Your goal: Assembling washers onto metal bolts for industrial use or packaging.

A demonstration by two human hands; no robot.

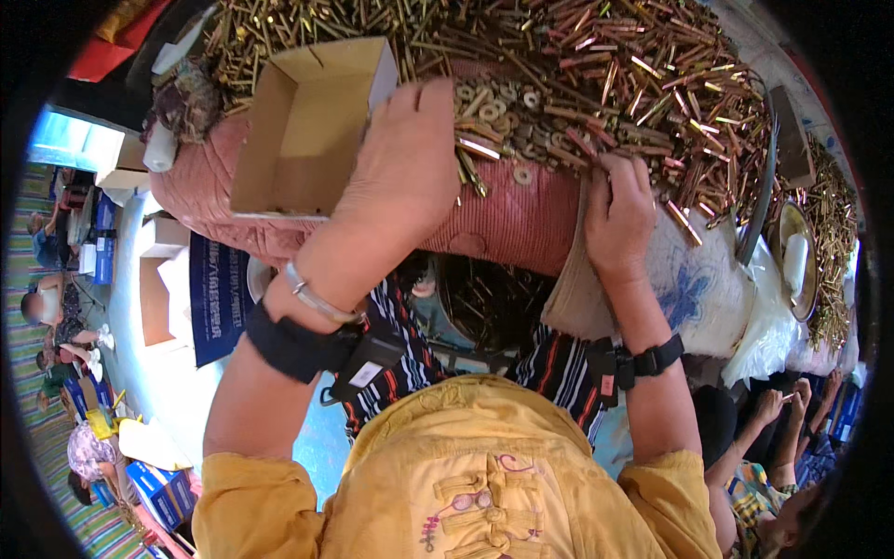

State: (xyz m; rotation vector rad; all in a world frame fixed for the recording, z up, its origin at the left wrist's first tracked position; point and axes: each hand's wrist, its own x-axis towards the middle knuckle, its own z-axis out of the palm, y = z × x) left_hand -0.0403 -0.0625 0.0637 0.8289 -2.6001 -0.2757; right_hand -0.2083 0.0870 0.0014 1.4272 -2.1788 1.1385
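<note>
A cardboard box (275,140), without a lid, rests on a pink ribbed cloth (507,219) at the left of the work area. My left hand (405,158) overlaps the box's right wall with its fingers curled; the fingertips and whatever they hold are hidden. Just right of that hand lie flat washers (498,107) and some loose gold bolts (475,175). My right hand (619,210) is at the near edge of a large heap of gold bolts (652,79), fingers bent together among the pieces. I cannot make out what is in them.
A whitish sack (708,289) lies under my right forearm. Below the cloth, between my knees, a dark container holds more bolts (494,298). A round tray (792,252) with a plastic bag stands at the right. Other people sit at both sides, one person's hands (782,410) close by.
</note>
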